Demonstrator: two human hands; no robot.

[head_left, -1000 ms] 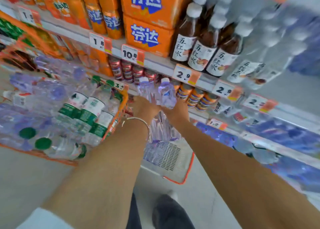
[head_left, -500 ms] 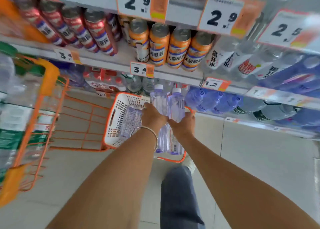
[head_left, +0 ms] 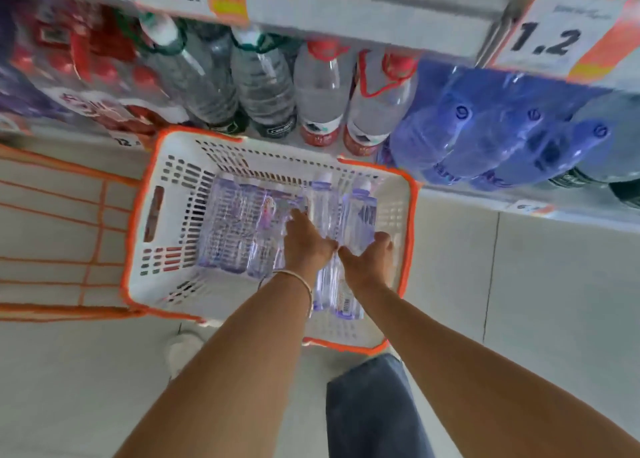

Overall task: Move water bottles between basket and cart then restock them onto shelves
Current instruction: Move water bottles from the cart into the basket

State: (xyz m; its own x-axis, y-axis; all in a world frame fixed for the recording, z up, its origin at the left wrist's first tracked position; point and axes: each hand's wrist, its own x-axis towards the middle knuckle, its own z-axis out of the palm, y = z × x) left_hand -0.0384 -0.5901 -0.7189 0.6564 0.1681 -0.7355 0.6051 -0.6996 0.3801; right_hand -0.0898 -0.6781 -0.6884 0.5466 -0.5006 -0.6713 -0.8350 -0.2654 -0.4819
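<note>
While both arms reach down over a white basket (head_left: 166,284) with an orange rim, each hand holds one clear water bottle, tilted above the basket's right side. The left hand (head_left: 306,246), with a bangle (head_left: 304,281) at the wrist, curls round the left bottle (head_left: 322,201). The right hand (head_left: 369,263) wraps the right bottle (head_left: 360,215). More bottles (head_left: 235,229) lie flat in the basket's left part. An orange wire cart (head_left: 69,235) stands just beside it, under a shelf (head_left: 346,10) of larger bottles (head_left: 322,90).

The clear purple-tinted plastic water bottles (head_left: 360,215) look glossy, the orange-rimmed white perforated plastic basket (head_left: 152,286) matt, the orange-coated metal wire cart (head_left: 52,308) at nine o'clock and pale floor tiles (head_left: 540,301) at three o'clock smooth.
</note>
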